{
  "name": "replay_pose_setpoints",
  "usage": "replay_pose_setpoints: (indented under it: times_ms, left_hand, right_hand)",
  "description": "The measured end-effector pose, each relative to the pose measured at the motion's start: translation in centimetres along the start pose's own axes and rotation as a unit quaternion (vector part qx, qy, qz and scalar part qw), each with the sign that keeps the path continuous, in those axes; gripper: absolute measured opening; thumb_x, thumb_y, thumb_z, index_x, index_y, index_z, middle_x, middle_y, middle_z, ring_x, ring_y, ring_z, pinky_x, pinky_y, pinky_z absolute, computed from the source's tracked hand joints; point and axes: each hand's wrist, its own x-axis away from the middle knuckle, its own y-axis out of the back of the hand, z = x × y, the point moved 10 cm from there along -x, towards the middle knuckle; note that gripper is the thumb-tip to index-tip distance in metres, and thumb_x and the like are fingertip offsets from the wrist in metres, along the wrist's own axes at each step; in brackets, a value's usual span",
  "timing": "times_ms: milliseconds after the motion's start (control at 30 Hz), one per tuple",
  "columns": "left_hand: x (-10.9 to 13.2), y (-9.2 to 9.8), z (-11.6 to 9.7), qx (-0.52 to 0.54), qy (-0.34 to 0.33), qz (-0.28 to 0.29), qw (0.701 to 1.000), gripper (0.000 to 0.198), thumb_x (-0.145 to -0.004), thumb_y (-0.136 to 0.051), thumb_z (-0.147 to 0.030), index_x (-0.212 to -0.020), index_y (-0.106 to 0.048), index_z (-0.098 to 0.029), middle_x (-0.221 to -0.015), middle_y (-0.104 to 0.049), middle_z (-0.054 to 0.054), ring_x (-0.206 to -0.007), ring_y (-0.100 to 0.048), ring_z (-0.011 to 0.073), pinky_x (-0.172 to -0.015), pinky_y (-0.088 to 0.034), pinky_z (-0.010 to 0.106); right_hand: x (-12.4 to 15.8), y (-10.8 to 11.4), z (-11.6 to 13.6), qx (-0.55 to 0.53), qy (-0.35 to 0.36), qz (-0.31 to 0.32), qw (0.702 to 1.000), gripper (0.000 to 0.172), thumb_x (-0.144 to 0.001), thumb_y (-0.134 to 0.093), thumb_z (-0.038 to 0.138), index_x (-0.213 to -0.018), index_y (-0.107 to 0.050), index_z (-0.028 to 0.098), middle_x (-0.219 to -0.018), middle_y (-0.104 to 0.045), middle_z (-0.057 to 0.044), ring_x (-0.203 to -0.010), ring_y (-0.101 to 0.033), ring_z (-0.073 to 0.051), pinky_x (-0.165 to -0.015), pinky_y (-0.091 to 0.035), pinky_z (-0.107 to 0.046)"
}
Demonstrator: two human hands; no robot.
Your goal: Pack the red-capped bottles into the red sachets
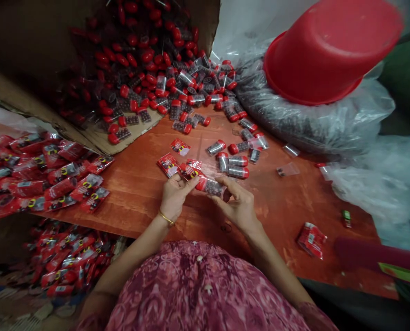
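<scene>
My left hand (175, 196) pinches a small red printed packet (193, 170) between thumb and fingers. In my right hand (238, 202) is a clear tube (213, 186) of dark round beads, gripped near its end. The tube lies sideways, its red end meeting the packet; whether it is inside the packet I cannot tell. Two more flat red packets (168, 164) lie just beyond my left hand. Past my right fingers, several red-capped clear tubes (238, 172) rest on the reddish-brown table (139, 202).
A tipped cardboard box (135, 138) spills many red-capped tubes at the back. Filled red packets (63, 174) are heaped at the left, with more below (70, 257). An upturned red bucket (318, 59) sits on a plastic bag (294, 119). A crumpled red packet (311, 240) lies right.
</scene>
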Motion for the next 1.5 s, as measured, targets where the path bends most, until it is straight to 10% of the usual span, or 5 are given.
replay_pose_setpoints:
  times_ms: [667,967,1167,1333,1500]
  left_hand:
    - [-0.9,1.3,-0.2,0.117,0.014,-0.078,0.99,0.028,-0.05,-0.08,-0.032,-0.067,-0.069,-0.014,-0.07,-0.069,0.001,-0.067,-0.062,0.0119,-0.07,-0.047,0.024]
    - [-0.8,0.5,0.5,0.154,0.033,-0.019,0.987,0.032,-0.051,-0.081,-0.034,-0.073,-0.07,-0.014,-0.07,-0.068,0.0,-0.066,-0.06,0.0103,-0.066,-0.045,0.022]
    - [0.4,-0.3,1.0,0.15,0.088,0.035,0.984,0.019,-0.059,-0.078,-0.024,-0.072,-0.069,-0.013,-0.07,-0.068,0.0,-0.066,-0.061,0.0106,-0.069,-0.046,0.022]
    - [-0.1,5.5,-0.7,0.171,0.127,-0.045,0.976,0.009,-0.079,-0.061,-0.025,-0.08,-0.067,-0.019,-0.08,-0.071,0.002,-0.075,-0.066,0.0129,-0.072,-0.05,0.025]
    - [-0.2,15.6,-6.1,0.293,-0.066,-0.248,0.921,0.035,-0.089,-0.04,-0.045,-0.08,-0.063,-0.021,-0.076,-0.071,-0.002,-0.084,-0.065,0.0092,-0.082,-0.048,0.022]
  right_hand:
    - [-1.6,-5.3,2.1,-0.105,-0.003,-0.012,0.994,0.038,-0.078,-0.06,0.024,-0.115,-0.057,0.021,-0.102,-0.066,-0.008,-0.087,-0.06,-0.02,-0.079,-0.049,-0.035]
    - [-1.5,-7.7,-1.0,-0.387,-0.142,-0.023,0.911,0.03,-0.07,-0.068,0.033,-0.097,-0.064,0.021,-0.088,-0.068,-0.002,-0.07,-0.06,-0.013,-0.064,-0.05,-0.026]
    - [-2.6,-7.1,0.6,-0.244,-0.052,-0.015,0.968,0.021,-0.073,-0.066,0.039,-0.075,-0.058,0.019,-0.058,-0.053,0.004,-0.051,-0.046,-0.009,-0.05,-0.04,-0.022]
    - [-6.4,-6.2,2.2,0.043,0.089,0.014,0.995,0.038,-0.077,-0.056,0.053,-0.087,-0.06,0.016,-0.083,-0.061,-0.008,-0.078,-0.054,-0.02,-0.073,-0.043,-0.033]
    - [-10.3,-3.8,-4.9,0.288,-0.08,-0.031,0.954,0.043,-0.087,-0.04,0.044,-0.109,-0.058,0.011,-0.113,-0.056,-0.021,-0.098,-0.052,-0.032,-0.085,-0.036,-0.05]
